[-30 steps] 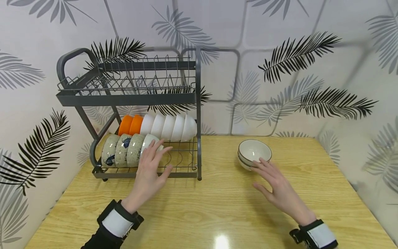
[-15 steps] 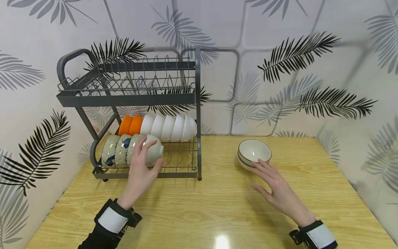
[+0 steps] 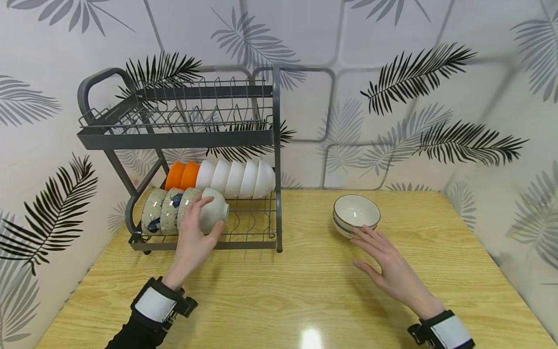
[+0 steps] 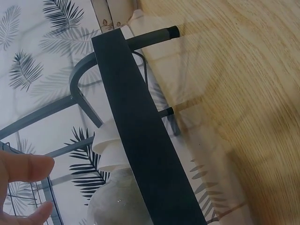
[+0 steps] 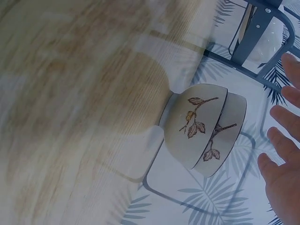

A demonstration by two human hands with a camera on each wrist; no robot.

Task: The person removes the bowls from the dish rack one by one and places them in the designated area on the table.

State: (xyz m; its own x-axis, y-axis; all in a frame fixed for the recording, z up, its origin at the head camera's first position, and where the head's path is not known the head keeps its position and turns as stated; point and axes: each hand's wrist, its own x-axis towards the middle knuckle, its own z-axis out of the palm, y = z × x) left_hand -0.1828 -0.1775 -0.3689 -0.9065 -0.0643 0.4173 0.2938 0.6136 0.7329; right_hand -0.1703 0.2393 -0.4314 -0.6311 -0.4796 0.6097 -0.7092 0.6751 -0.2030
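My left hand is at the front of the lower tier of the dish rack, beside a pale bowl lying on its side. Its fingers and thumb are spread apart in front of that bowl; whether they touch it cannot be told. To the left lean several speckled bowls with blue marks. My right hand hovers with loose, spread fingers near two stacked cream bowls, whose brown-rimmed outsides carry a leaf-and-branch pattern in the right wrist view. The right fingers stand apart from the stack there.
The dark metal dish rack has two wire tiers. Behind the speckled bowls are orange bowls and several white bowls. The wooden table ends against a leaf-patterned wall.
My left hand has shifted left and slightly down across the pale bowl, uncovering more of it. My right hand and the stacked bowls have hardly moved.
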